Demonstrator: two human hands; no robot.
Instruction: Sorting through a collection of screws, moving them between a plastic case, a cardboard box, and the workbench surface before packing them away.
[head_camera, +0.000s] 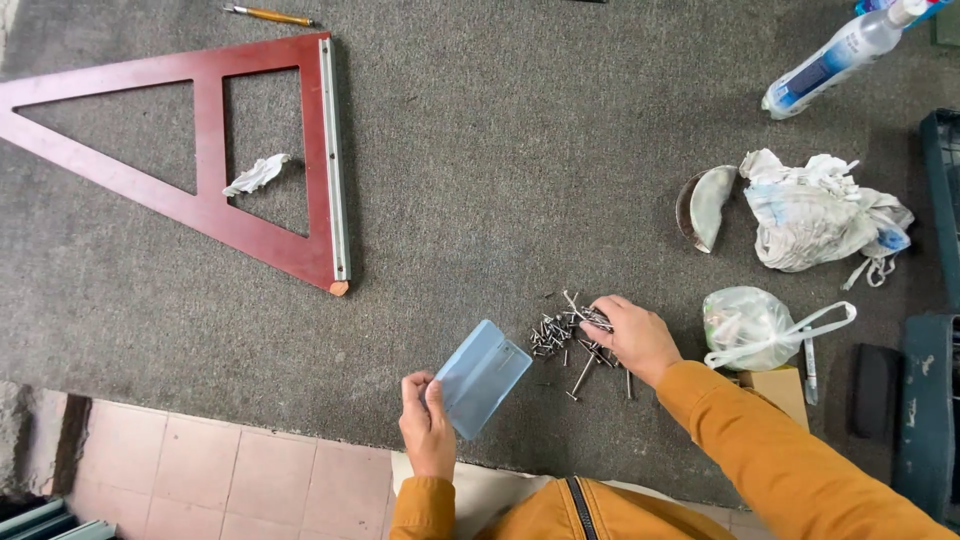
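Note:
My left hand (427, 425) holds a small light-blue plastic box (483, 376) by its near corner, tilted above the grey carpet. My right hand (632, 335) rests on a loose pile of metal nails (562, 335) just right of the box, fingers pinched on a few nails. Both arms wear orange sleeves. More nails lie scattered under and in front of the right hand.
A dark red triangular wooden frame (205, 205) with a crumpled rag (256, 174) lies at the left, a pencil (268, 15) above it. At the right are a plastic bottle (835, 58), a crumpled cloth bag (815, 210), a knotted clear bag (745, 325), a marker (809, 365) and dark crates (925, 410). Tiles (200, 470) border the carpet.

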